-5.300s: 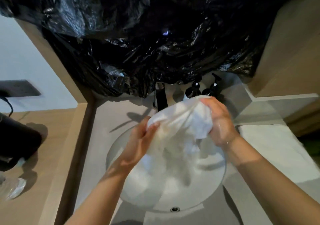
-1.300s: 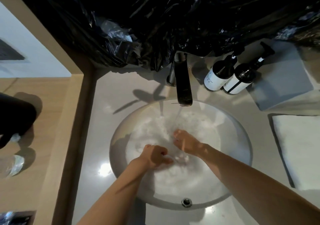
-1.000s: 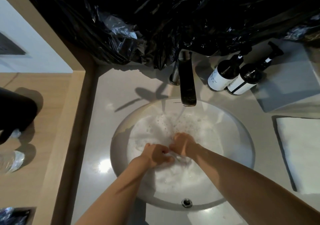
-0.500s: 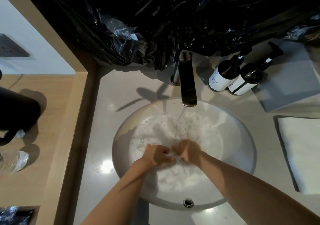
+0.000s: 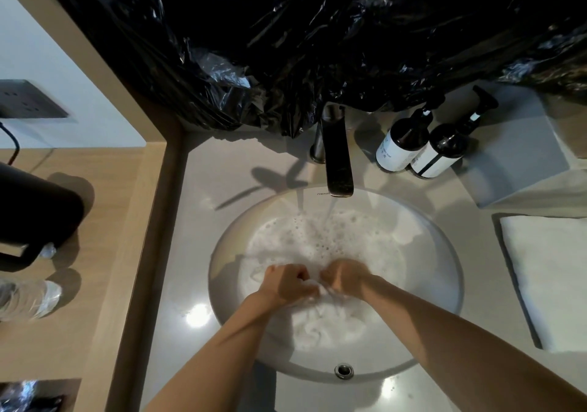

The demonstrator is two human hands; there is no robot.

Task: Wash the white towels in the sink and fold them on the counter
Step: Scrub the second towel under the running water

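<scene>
A wet white towel [image 5: 324, 319] lies bunched in the round white sink [image 5: 444, 252], in foamy water. My left hand [image 5: 287, 284] and my right hand [image 5: 344, 276] are side by side in the basin, both fisted on a fold of the towel between them. Water runs from the dark faucet [image 5: 336, 154] into the foam beyond my hands. A second white towel [image 5: 549, 278] lies flat on the counter to the right of the sink.
Two dark pump bottles [image 5: 419, 144] stand behind the sink at the right, beside a grey block [image 5: 514, 154]. Black plastic sheeting [image 5: 317, 36] hangs over the back wall. On the wooden ledge at the left are a black kettle [image 5: 35, 217] and a clear bottle [image 5: 28, 297].
The towel has gone from being held above the basin to lying in the foamy water. My hands have closed together on it and drawn slightly toward me.
</scene>
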